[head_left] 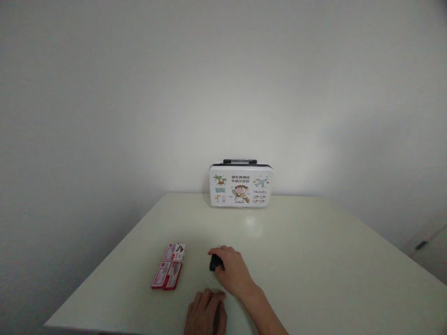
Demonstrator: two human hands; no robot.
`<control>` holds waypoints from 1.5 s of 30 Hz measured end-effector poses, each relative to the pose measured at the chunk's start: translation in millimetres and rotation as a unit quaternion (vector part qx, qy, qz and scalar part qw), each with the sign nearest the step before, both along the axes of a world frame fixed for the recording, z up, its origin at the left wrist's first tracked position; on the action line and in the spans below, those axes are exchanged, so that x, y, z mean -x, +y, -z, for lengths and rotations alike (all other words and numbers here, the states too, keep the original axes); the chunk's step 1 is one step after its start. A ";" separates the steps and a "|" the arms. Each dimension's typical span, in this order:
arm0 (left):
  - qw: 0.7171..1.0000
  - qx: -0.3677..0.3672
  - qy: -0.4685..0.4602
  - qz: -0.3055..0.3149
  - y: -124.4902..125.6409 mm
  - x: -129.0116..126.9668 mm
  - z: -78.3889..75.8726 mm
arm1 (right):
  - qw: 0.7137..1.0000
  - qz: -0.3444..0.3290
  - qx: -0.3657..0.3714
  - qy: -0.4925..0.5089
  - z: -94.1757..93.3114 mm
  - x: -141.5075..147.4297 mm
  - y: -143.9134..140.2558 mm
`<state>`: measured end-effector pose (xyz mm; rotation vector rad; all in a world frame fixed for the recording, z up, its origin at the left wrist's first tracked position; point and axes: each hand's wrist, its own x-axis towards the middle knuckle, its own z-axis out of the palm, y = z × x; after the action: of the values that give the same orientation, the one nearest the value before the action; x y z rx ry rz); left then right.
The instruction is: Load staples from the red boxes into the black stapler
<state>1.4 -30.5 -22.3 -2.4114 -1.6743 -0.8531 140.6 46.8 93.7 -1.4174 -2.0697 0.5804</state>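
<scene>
Since the right hand [232, 271] is curled over a small black thing [215, 263], prob a stapler, w/ the left hand [205, 316] flat on the surface [314, 260], I'd keep pressing straight down.

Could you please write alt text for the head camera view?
A person's right hand grips a small black object on a pale table; the left hand rests nearby. Red packets lie left, a cartoon-printed case stands behind.

hands [223, 288]: 2 | red packets [169, 272]: 2 | tin case [240, 185]: 1 | black object [214, 263]: 1 | table [314, 260]: 1
</scene>
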 end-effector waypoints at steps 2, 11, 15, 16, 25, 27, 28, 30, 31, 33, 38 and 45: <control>1.000 -0.015 -0.003 -0.023 2.4 -10.4 -8.7 | 0.999 0.020 -0.020 0.027 1.8 -25.1 -15.0; 0.991 -0.071 0.098 0.052 13.8 -21.1 -21.0 | 0.960 0.129 -0.097 0.229 16.4 -34.4 -27.3; 0.992 -0.067 0.104 0.027 14.8 -18.9 -23.3 | 0.815 0.197 -0.031 0.545 22.7 -54.3 -11.3; 0.993 -0.060 0.100 0.023 15.3 -19.7 -23.9 | 0.759 0.218 -0.016 0.613 25.3 -61.6 -8.1; 0.997 -0.047 -0.016 -0.059 27.5 12.5 -39.7 | 0.613 0.255 0.069 0.744 54.7 -112.6 -37.8; 0.982 -0.040 -0.025 -0.185 25.9 38.4 -41.9 | 0.602 0.268 0.070 0.749 62.6 -117.5 -56.3; 0.969 -0.031 -0.019 -0.246 23.5 51.2 -41.3 | 0.606 0.283 0.065 0.741 66.4 -118.6 -65.3; 0.950 -0.006 -0.003 -0.314 15.8 71.6 -36.9 | 0.630 0.316 0.061 0.707 72.6 -117.6 -81.3; 0.950 0.001 0.001 -0.314 11.3 78.0 -33.6 | 0.650 0.324 0.067 0.684 74.3 -115.1 -87.6; 0.967 0.005 -0.003 -0.253 3.5 81.7 -27.7 | 0.710 0.305 0.105 0.626 73.9 -105.8 -96.3; 0.995 0.055 -0.033 0.075 2.1 45.8 -35.4 | 0.848 0.117 0.270 0.442 59.9 -71.5 -92.8; 0.975 0.109 -0.110 0.157 13.8 -9.1 -59.6 | 0.939 0.109 0.221 0.242 61.3 -86.5 -62.4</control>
<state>10.6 -16.7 37.3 -2.8826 -1.5486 -1.0612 227.0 -15.6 32.4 -1.5223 -1.4239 1.2159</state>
